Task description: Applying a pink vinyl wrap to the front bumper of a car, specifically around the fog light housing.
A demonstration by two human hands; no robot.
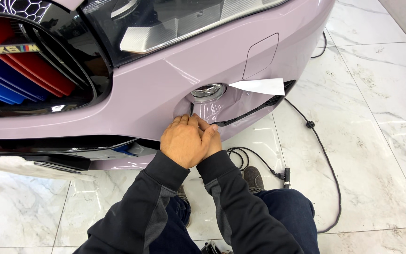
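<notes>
Small dark tool (pixel 191 109), held upright against the lilac wrap film (pixel 212 110) in the fog-lamp recess of the front bumper (pixel 165 89). My left hand (pixel 182 141) covers my right hand (pixel 211 138); I cannot tell which one clenches the tool. A white backing flap (pixel 259 86) peels beside the round fog lamp (pixel 206 91). A black cable (pixel 323 155) trails over the marble floor (pixel 377 117).

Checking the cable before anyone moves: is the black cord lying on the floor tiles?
Yes, the black cord trails loose across the white floor tiles beside the car bumper.
</notes>
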